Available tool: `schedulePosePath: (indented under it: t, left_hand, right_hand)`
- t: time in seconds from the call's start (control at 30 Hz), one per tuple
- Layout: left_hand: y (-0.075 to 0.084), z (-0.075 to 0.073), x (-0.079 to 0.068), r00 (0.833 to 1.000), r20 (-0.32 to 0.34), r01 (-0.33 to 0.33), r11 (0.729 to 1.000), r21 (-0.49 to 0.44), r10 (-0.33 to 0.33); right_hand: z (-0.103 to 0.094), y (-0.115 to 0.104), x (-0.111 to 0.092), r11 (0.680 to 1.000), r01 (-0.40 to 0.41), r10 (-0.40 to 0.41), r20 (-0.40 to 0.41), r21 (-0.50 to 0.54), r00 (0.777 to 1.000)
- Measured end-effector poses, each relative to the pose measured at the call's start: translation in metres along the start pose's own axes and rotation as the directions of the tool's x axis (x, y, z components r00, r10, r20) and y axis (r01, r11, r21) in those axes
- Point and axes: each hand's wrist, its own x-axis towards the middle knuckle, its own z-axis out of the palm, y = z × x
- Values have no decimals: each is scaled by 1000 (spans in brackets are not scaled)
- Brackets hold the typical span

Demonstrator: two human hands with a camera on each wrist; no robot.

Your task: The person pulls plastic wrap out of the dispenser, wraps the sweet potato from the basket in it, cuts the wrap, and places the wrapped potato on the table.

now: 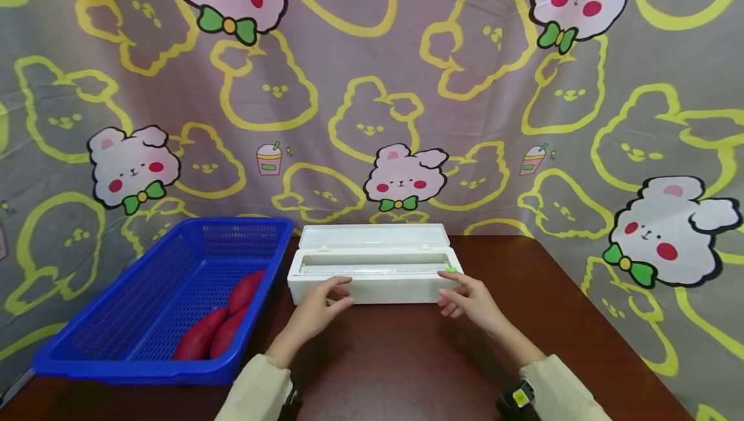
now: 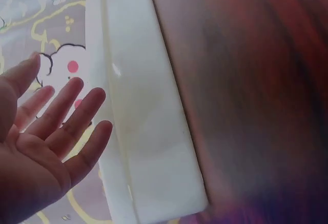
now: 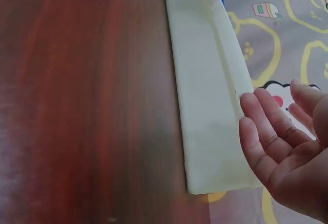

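Observation:
A long white box [image 1: 386,290] stands on the table with its lid [image 1: 374,236] raised at the back. Inside lies a pale, shiny roll [image 1: 372,270], which looks like cling film. At the box's right end shows a small green piece [image 1: 452,270]. My left hand [image 1: 316,305] is at the front left of the box, its fingers [image 2: 84,126] loosely spread and holding nothing. By the front right corner is my right hand [image 1: 472,303], fingers relaxed and empty, the index fingertip close to the green piece. Whether either hand touches the box cannot be told.
A blue plastic basket [image 1: 145,369] sits on the left, with three red sweet-potato-like roots [image 1: 200,336] in its near right corner. Behind the dark wooden table [image 1: 401,363] hangs a patterned cloth [image 1: 488,169], which also borders the right side.

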Motion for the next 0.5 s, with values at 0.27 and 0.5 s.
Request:
schedulePosePath:
  t: [0.27, 0.5]
  left_hand:
    - [-13, -6, 12, 984, -114, 137, 991, -11, -137]
    - [-22, -10, 18, 943, -88, 320, 947, -42, -322]
  right_hand:
    - [-1, -3, 16, 994, -96, 97, -17, 45, 995]
    - [0, -1, 27, 981, -183, 182, 20, 58, 983]
